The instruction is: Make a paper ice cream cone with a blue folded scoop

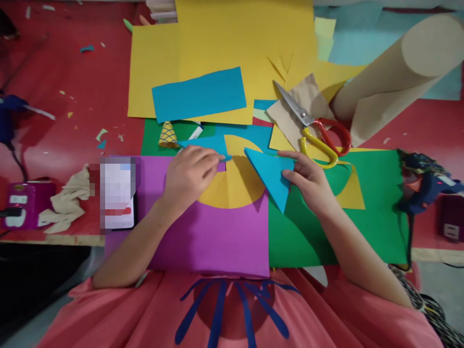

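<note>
A blue triangular sheet piece (pixel 270 174) is pinched between the thumb and fingers of my right hand (pixel 311 181), one corner pointing down. My left hand (pixel 190 171) is closed on another blue piece (pixel 210 144), whose edges show behind the fingers and at the fingertips; the rest is hidden. Between and below the hands lies a yellow round sheet (pixel 232 193) with a crease and an open section at its left. It rests across a purple sheet (pixel 213 237) and a green sheet (pixel 377 193). A small patterned yellow cone (pixel 167 135) stands beyond my left hand.
Scissors (pixel 304 118) with red and yellow handles lie behind my right hand. A beige roll (pixel 384 72) stands at the back right. Glue guns lie at left (pixel 10 116) and right (pixel 427 191). A phone (pixel 119 193) sits at left; a blue strip (pixel 199 94) lies behind.
</note>
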The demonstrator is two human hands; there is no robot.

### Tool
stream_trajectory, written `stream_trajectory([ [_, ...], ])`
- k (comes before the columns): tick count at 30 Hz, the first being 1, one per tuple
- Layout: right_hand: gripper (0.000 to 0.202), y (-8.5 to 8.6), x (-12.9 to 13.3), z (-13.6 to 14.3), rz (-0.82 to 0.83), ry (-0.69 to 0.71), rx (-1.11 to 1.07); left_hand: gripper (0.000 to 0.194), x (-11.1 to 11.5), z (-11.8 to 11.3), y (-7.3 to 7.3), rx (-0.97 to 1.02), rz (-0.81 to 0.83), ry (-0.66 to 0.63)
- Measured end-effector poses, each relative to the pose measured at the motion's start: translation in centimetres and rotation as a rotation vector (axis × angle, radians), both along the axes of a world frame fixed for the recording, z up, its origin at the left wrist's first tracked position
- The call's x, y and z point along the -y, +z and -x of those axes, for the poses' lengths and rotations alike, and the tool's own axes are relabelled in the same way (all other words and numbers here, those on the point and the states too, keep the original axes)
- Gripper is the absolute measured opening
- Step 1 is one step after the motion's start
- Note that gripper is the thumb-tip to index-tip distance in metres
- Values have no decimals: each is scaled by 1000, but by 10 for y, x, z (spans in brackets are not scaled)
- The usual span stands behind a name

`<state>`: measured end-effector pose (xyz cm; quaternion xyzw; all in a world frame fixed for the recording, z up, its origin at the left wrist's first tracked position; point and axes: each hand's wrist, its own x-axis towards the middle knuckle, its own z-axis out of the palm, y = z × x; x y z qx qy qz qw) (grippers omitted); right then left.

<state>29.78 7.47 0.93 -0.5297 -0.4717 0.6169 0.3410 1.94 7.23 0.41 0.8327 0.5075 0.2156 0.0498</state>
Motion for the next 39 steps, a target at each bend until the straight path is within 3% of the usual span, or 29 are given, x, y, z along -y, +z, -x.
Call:
stream_trajectory([
  [4,30,4,-2,-14,-38,-93,38,24,12,2,7,66,98,-383],
  [9,27,9,-3,-21,-178,-120,141,24,21,3,-3,51,203,-456],
  [12,31,11,-2,-17,-242,-96,200,30,22,5,-4,74,244,-445],
  [15,35,15,-3,-14,-246,-5,198,38,19,6,5,188,253,-392],
  [19,37,30,-14,-10,-172,258,93,28,8,-4,26,383,315,-107],
  [21,38,38,-22,-6,-122,401,37,28,2,-15,33,441,439,-24],
  [24,43,42,-34,0,-77,510,-39,34,-5,-30,35,519,694,-74],
  [26,38,41,-39,2,-102,446,-57,31,-8,-34,32,556,725,-55],
  [31,7,34,-45,-9,-210,99,-59,25,-14,-20,14,364,462,166],
  [34,15,29,-44,-16,-87,81,-146,29,-18,-14,2,204,452,155],
  [39,12,22,-37,-17,-131,-119,2,40,-24,-25,-9,69,456,117],
])
